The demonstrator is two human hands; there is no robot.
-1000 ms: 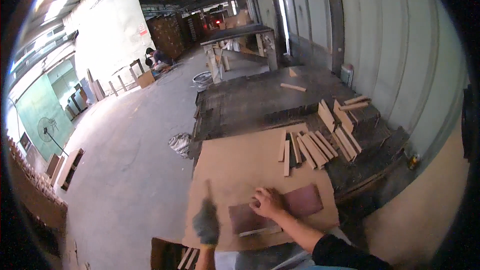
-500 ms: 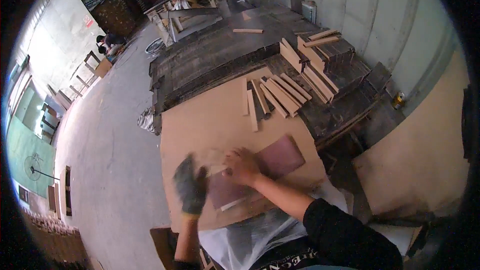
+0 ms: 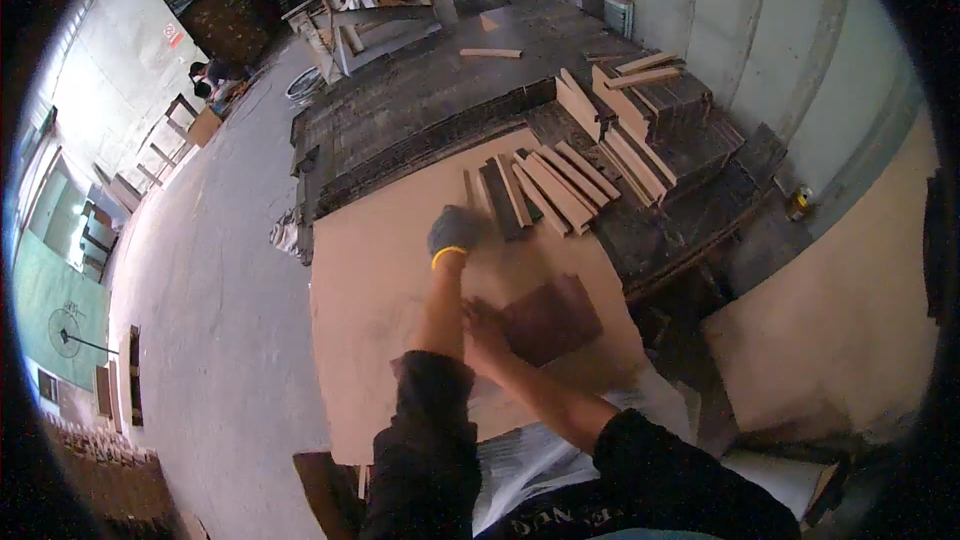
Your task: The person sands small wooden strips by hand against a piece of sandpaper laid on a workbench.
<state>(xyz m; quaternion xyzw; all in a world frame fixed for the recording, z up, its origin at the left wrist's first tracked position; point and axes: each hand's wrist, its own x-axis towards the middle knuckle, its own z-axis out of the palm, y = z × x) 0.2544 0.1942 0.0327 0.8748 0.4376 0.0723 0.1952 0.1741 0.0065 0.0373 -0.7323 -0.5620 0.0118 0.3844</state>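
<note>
My left hand, in a dark glove with a yellow cuff, is stretched forward over a large brown board. It rests at the near end of a row of wooden strips; its grip is hidden. My bare right hand lies on the left edge of a dark brown panel that sits flat on the board.
Stacks of dark slats with more light strips stand behind and to the right. A clear plastic sheet lies near my body. A person crouches far off on the grey floor, near a workbench.
My left hand has moved from beside the dark panel forward to the wooden strips. The right hand has stayed on the panel. The view has tilted down.
</note>
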